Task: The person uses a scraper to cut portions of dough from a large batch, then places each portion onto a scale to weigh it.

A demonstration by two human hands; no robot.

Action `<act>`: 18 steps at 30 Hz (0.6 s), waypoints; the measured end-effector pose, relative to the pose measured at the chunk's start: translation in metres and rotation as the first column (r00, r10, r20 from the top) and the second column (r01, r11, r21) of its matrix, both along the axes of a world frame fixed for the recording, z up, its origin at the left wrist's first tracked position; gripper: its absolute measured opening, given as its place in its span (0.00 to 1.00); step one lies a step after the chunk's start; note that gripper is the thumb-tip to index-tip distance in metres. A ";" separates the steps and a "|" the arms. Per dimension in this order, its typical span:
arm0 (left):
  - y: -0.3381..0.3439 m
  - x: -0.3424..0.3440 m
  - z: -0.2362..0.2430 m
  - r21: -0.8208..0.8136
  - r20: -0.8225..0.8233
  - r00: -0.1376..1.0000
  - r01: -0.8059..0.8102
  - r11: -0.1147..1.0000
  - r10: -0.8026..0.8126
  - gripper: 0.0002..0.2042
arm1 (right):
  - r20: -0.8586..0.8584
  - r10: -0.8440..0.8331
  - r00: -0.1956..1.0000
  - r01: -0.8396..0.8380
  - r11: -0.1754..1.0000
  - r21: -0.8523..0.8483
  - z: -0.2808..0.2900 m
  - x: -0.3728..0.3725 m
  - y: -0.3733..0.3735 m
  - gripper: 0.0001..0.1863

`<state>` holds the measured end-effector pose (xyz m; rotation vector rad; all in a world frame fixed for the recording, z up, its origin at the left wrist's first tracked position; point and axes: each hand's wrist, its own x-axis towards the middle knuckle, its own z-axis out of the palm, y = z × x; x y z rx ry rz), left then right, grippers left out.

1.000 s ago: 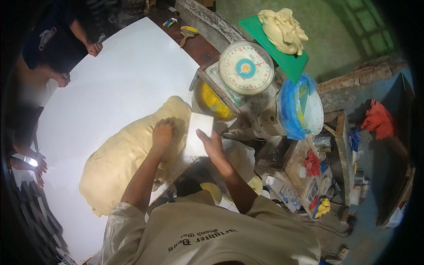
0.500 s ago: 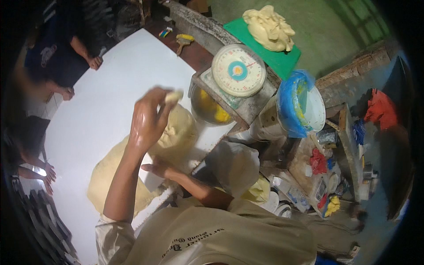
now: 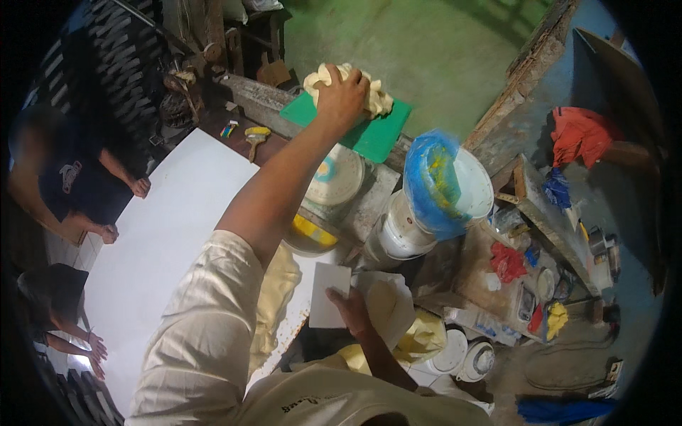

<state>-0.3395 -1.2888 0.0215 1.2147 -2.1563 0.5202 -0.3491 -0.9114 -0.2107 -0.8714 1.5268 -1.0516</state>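
Observation:
My left hand (image 3: 342, 99) reaches far forward with its fingers curled over a pale yellow dough heap (image 3: 380, 103). The heap lies on a green board (image 3: 383, 140) at the round dial scale (image 3: 347, 181), whose face my forearm partly covers. Nearer to me, my right hand (image 3: 349, 311) holds a flat white rectangular scraper (image 3: 328, 280) by its edge, off the right side of the white table (image 3: 188, 192). A larger dough mass (image 3: 275, 298) lies on the table, mostly hidden behind my left arm and sleeve.
A pot with yellow contents (image 3: 312, 232) stands below the scale. Right of it are white buckets (image 3: 405, 234), one lined with a blue bag (image 3: 426, 181). A brush (image 3: 256, 142) lies beyond the table. Two people's hands (image 3: 141, 187) (image 3: 96, 348) are at the table's left edge.
My left hand has moved forward from above the table dough, carrying a small dough piece, onto the heap. My right hand has moved right with the scraper, and the view has shifted.

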 end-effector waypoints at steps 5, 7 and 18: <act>-0.042 -0.004 0.007 -0.097 -0.088 0.980 0.170 0.981 -0.179 0.16 | -0.026 -0.151 0.988 0.149 0.986 -0.078 -0.030 -0.017 0.030 0.19; -0.073 0.036 0.026 0.276 -0.609 0.791 0.277 0.921 -0.056 0.19 | -0.259 -0.236 0.937 0.203 0.968 -0.146 -0.077 -0.021 0.034 0.19; 0.158 0.464 0.138 -0.153 -0.985 -0.021 0.543 0.826 -0.169 0.24 | -0.017 -0.129 0.991 0.130 0.991 0.032 -0.023 0.042 0.041 0.21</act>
